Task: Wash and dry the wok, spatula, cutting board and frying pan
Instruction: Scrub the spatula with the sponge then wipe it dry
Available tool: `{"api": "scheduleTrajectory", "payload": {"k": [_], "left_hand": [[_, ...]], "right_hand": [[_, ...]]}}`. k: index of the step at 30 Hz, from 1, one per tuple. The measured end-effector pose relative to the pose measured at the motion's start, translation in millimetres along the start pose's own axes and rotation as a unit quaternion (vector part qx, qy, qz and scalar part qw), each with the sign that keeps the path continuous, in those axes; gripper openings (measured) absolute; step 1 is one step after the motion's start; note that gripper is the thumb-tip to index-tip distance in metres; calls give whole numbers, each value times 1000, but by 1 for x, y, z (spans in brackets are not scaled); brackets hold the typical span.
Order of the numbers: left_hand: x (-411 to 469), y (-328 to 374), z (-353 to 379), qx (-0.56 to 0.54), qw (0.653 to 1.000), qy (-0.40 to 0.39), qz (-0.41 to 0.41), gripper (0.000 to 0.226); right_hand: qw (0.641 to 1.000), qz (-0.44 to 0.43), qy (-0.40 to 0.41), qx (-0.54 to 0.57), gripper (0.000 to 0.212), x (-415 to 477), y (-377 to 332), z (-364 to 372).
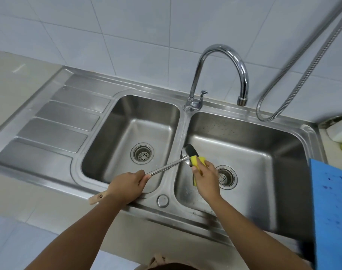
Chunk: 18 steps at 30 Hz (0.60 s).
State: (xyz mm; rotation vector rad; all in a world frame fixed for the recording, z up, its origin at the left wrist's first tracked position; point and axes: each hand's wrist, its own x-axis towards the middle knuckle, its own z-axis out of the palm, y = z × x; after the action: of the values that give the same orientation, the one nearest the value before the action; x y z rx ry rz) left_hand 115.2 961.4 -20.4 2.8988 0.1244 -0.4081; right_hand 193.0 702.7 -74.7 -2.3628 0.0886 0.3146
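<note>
My left hand (126,187) grips the handle of a steel spatula (167,166); its wooden end sticks out behind my wrist. The spatula's head reaches over the divider into the right sink basin (254,172). My right hand (206,178) holds a yellow sponge (198,159) with a dark scouring side, folded round the spatula's head. A blue cutting board (333,207) stands at the right edge of the view. No wok or frying pan is in view.
The left basin (127,133) holds nothing but its drain strainer. A ribbed steel drainboard (55,121) lies to the left. The chrome tap (224,75) arches over the right basin, with no water running. A metal hose (302,75) hangs at the right, near a white bottle (341,131).
</note>
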Motion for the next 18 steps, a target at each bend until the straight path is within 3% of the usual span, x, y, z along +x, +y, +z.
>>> {"api": "scheduleTrajectory", "payload": {"k": [5, 8, 12, 16, 18], "left_hand": [[-4, 15, -10, 8, 1000, 6, 30, 35], [8, 33, -22, -3, 998, 22, 65, 38], [30, 67, -43, 23, 992, 32, 121, 40], [42, 99, -50, 34, 989, 35, 137, 38], [45, 110, -49, 45, 987, 37, 147, 39]], "right_hand": [[995, 82, 57, -5, 38, 18, 3, -38], [995, 9, 96, -4, 38, 21, 0, -64], [988, 71, 133, 45, 37, 34, 13, -102], [990, -33, 140, 7, 37, 20, 16, -119], [991, -19, 135, 17, 36, 29, 29, -129]]}}
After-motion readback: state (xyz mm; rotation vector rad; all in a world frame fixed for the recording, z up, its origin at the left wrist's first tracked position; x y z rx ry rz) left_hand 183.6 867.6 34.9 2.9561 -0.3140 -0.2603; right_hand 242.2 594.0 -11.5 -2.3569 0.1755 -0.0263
